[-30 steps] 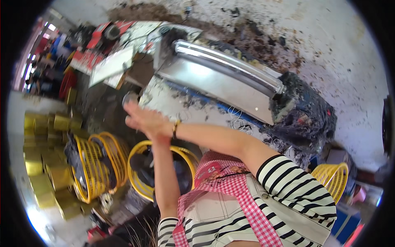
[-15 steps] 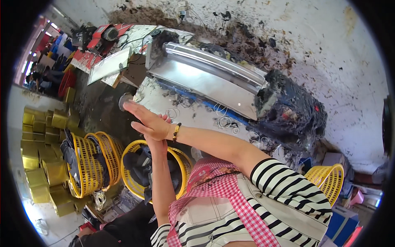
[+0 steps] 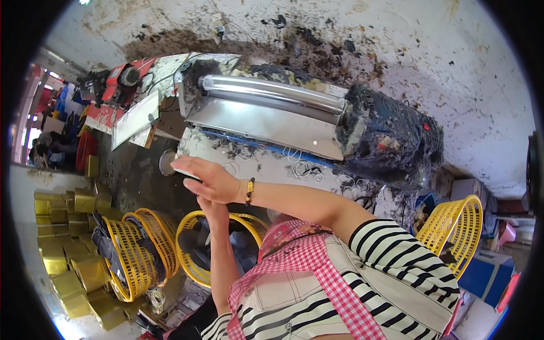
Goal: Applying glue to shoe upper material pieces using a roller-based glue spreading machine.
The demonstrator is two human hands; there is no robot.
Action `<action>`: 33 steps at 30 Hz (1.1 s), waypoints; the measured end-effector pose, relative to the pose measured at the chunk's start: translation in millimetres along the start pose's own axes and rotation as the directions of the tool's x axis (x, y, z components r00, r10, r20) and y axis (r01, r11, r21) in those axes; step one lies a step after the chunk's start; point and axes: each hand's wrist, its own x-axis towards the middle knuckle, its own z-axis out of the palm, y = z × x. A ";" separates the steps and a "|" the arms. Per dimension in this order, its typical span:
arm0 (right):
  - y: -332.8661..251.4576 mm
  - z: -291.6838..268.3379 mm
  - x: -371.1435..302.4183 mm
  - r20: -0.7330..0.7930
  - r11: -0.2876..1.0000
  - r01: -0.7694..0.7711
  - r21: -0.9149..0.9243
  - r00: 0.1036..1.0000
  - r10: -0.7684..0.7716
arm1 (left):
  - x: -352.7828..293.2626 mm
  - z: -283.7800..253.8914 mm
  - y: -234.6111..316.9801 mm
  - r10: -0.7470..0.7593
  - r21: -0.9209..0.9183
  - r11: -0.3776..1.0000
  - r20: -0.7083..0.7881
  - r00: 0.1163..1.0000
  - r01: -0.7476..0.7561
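1. Head view: the right hand (image 3: 214, 180) crosses over the left hand (image 3: 213, 207), perhaps steadying it; its fingers (image 3: 192, 164) extend, thumb apart. A thin pale strip (image 3: 186, 174) shows beneath them; I cannot tell whether it is pinched.
2. The left fingers are hidden: cannot tell.
3. Pale rings (image 3: 301, 169) lie on the worktop (image 3: 260, 170), probably for easy reach.

Light glares off the metal plate (image 3: 263, 126) (one white patch) while outer edges bow.
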 end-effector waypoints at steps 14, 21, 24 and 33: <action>-43.9 -83.4 -61.8 0.241 0.933 -0.348 -0.090 0.902 0.359 | 31.0 -47.2 -33.7 -0.051 0.664 0.747 0.123 0.991 -0.044; -104.1 -304.4 29.0 -0.007 0.673 -0.541 -0.505 0.782 0.623 | 44.9 -113.1 -65.5 0.238 0.957 0.091 0.247 0.940 -0.274; -66.4 -365.7 48.2 0.032 0.524 -0.569 -0.634 0.657 0.753 | 50.1 -69.9 -45.3 -0.171 0.921 0.369 -0.067 0.983 0.127; 135.0 -377.9 33.9 0.466 0.511 -0.640 -0.574 0.258 0.846 | 19.6 -56.2 -61.8 -0.254 0.916 0.371 -0.056 0.966 0.151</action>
